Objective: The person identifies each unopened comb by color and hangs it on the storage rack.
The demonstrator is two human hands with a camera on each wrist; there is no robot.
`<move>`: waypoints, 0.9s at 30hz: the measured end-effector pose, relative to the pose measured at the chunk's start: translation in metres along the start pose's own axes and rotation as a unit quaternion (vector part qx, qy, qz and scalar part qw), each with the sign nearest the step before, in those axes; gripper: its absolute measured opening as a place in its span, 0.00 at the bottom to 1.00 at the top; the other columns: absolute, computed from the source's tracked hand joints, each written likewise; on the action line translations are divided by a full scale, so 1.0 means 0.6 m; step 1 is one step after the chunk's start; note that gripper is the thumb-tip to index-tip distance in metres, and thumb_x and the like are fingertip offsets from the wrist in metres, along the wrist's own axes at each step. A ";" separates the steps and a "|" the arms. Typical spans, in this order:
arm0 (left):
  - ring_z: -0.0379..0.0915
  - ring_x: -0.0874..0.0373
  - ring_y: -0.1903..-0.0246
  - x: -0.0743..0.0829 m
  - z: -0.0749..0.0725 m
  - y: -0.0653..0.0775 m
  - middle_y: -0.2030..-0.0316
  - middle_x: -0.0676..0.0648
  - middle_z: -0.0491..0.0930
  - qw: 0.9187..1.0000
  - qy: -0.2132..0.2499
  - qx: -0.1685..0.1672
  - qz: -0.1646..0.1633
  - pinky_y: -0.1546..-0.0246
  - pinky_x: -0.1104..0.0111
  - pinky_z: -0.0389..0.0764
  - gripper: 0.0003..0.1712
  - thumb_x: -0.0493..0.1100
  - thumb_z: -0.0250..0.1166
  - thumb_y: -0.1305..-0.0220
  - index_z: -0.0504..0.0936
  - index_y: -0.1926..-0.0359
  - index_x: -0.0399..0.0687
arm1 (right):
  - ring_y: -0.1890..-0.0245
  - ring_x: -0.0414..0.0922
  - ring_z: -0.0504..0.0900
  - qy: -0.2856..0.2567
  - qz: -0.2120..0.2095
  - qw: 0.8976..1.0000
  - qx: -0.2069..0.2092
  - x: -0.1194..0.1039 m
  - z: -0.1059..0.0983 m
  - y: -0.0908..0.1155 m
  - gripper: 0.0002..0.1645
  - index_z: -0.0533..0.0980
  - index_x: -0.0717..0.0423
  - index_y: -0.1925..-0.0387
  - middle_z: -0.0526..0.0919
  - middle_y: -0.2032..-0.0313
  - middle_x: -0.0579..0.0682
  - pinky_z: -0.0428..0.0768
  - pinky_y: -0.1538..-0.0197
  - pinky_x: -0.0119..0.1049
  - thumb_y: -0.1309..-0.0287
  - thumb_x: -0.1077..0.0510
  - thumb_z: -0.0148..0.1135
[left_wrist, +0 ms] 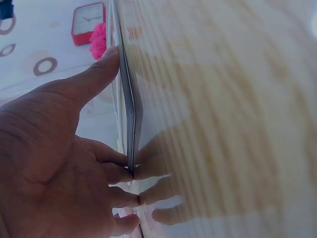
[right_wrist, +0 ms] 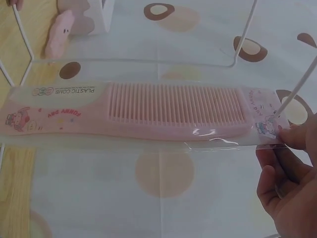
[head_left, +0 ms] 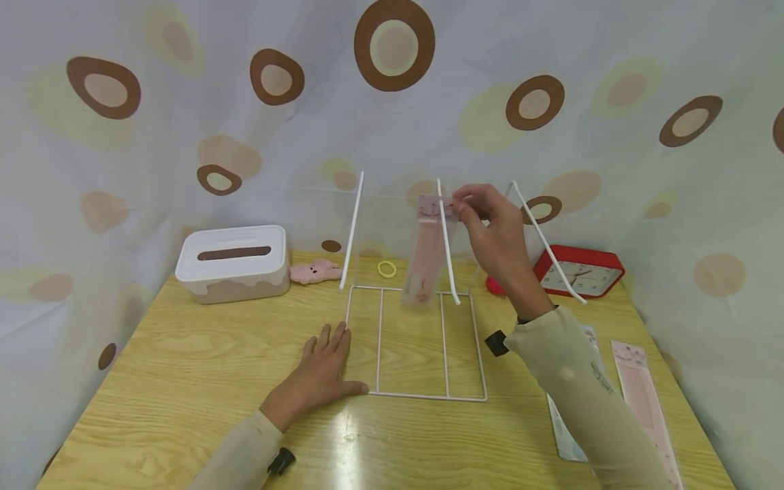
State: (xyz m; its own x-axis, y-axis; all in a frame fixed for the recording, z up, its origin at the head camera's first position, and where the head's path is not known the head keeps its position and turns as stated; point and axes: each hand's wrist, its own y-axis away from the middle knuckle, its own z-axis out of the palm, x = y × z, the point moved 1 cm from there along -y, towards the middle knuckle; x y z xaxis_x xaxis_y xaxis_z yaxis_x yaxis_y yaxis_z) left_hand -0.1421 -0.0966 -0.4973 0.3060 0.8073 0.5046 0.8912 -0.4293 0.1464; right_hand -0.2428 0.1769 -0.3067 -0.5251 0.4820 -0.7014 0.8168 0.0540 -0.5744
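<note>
A pink comb in a clear plastic sleeve hangs at the middle prong of a white wire rack. My right hand pinches the sleeve's printed top end between thumb and fingers. In the right wrist view, the prong's tip meets that printed end; whether it passes through a hole I cannot tell. My left hand lies spread at the rack base's front left corner. Its thumb touches the front bar and its fingertips are by the left bar. In the left wrist view, the left hand shows its fingers spread against the tabletop.
A white tissue box and a pink plush-like item stand back left. Behind the rack lies a yellow ring. A red clock stands back right. Another packaged pink comb and a bluish package lie right.
</note>
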 end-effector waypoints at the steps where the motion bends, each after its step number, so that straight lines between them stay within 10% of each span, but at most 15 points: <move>1: 0.35 0.33 0.24 0.000 0.000 0.000 0.23 0.32 0.45 1.000 0.000 0.000 0.000 0.29 0.39 0.43 0.63 0.64 0.72 0.43 0.52 0.25 0.29 | 0.65 0.41 0.81 0.000 0.005 1.000 0.000 0.002 0.001 -0.002 0.10 0.80 0.59 0.51 0.86 0.60 0.53 0.76 0.57 0.28 0.31 0.61 0.61; 16: 0.34 0.33 0.24 0.000 0.000 -0.001 0.23 0.33 0.45 1.000 0.000 -0.003 0.000 0.29 0.39 0.42 0.63 0.64 0.71 0.43 0.51 0.24 0.29 | 0.59 0.42 0.82 0.016 0.034 0.999 -0.002 0.016 0.005 -0.007 0.19 0.76 0.52 0.40 0.87 0.55 0.53 0.75 0.52 0.28 0.30 0.55 0.61; 27: 0.35 0.32 0.25 0.006 -0.004 0.000 0.23 0.32 0.45 1.000 -0.009 -0.008 -0.003 0.30 0.39 0.43 0.62 0.64 0.71 0.42 0.52 0.25 0.28 | 0.55 0.43 0.83 0.049 0.028 0.997 -0.047 0.041 -0.033 0.051 0.18 0.76 0.60 0.42 0.88 0.54 0.52 0.75 0.55 0.26 0.31 0.61 0.59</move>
State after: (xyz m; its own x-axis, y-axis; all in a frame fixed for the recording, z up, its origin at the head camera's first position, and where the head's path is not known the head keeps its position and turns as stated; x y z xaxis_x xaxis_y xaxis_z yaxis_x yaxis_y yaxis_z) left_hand -0.1419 -0.0945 -0.4938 0.3069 0.8174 0.4876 0.8878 -0.4305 0.1628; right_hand -0.2258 0.2074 -0.3334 -0.4559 0.5699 -0.6837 0.8652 0.1037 -0.4906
